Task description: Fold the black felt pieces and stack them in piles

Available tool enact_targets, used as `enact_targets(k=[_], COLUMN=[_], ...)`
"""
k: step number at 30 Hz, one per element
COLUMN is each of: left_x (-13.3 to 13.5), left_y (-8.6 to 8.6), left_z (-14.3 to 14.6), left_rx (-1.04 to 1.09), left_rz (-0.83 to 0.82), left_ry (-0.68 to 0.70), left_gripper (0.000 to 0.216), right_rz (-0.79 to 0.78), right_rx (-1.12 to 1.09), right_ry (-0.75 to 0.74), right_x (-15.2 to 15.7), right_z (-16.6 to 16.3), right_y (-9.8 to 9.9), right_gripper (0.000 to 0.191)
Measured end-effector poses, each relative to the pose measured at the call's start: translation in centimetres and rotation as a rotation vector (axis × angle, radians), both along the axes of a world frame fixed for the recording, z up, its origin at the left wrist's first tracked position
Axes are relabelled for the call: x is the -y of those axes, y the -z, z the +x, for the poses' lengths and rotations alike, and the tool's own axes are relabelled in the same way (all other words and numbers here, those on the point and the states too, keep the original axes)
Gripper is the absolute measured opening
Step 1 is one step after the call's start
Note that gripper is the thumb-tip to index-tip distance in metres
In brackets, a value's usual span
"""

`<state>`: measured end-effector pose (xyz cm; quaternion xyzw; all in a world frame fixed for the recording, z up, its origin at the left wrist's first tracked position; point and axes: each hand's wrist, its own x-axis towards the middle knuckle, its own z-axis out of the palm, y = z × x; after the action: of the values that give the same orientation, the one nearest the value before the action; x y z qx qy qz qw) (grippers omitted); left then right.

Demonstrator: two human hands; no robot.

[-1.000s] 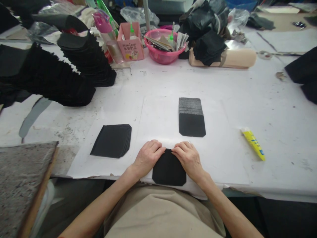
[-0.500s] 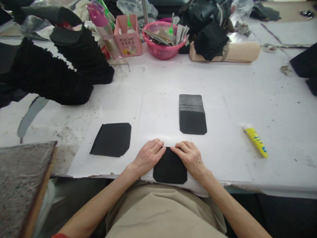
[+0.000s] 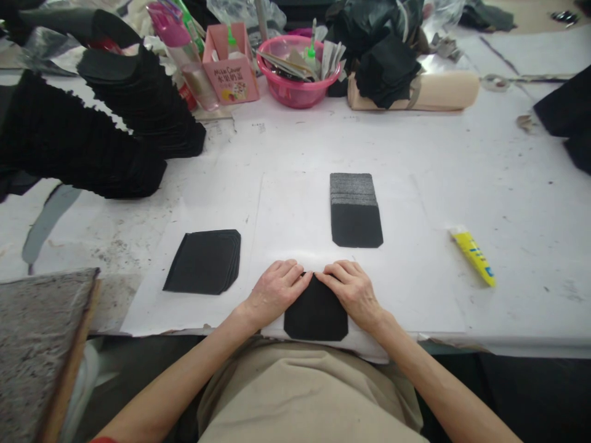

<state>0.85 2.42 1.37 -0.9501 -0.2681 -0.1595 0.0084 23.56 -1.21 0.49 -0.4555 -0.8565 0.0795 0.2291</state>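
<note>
A black fabric or leather piece (image 3: 316, 314) with cut corners lies flat at the table's front edge. My left hand (image 3: 279, 286) is closed on its far left edge, thumb and fingers pinching. At the far right edge, my right hand (image 3: 351, 288) pinches the same piece, the two thumbs close together. Farther back lies an overlapped set of black pieces (image 3: 356, 224) with grey speckled strips (image 3: 353, 186) at the top. To the left rests a small stack of black pieces (image 3: 203, 261), slightly fanned.
Tall stacks of black pieces (image 3: 92, 138) stand at the left. A yellow tube (image 3: 473, 257) lies at the right. Behind are a pink box (image 3: 232, 67), a pink basin (image 3: 295, 92) of tools and a beige roll (image 3: 446, 91). A grey board (image 3: 41, 332) juts in at lower left.
The thumbs have moved slightly nearer each other along the far edge of the black piece. Both hands keep their pinch, and the whole view has shifted a little.
</note>
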Motion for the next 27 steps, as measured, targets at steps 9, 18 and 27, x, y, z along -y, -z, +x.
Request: enact_targets(k=[9,18,27], left_x=[0.1,0.1,0.3], left_y=[0.2,-0.1,0.3], left_z=[-0.1,0.0,-0.7], left_rx=[-0.056,-0.072,-0.019], left_rz=[-0.006,-0.043,-0.020], left_ry=[-0.009,-0.005,0.005], left_gripper=[0.022,0.029,0.025], right_rz=[-0.013,-0.033,-0.059], right_rx=[0.002,0.002,0.040], right_ry=[-0.042,-0.060,-0.086], right_x=[-0.5,-0.7,-0.9], right_z=[1.1,1.2,2.2], right_y=[-0.2,-0.4,-0.8], right_gripper=[0.023,0.023,0.024])
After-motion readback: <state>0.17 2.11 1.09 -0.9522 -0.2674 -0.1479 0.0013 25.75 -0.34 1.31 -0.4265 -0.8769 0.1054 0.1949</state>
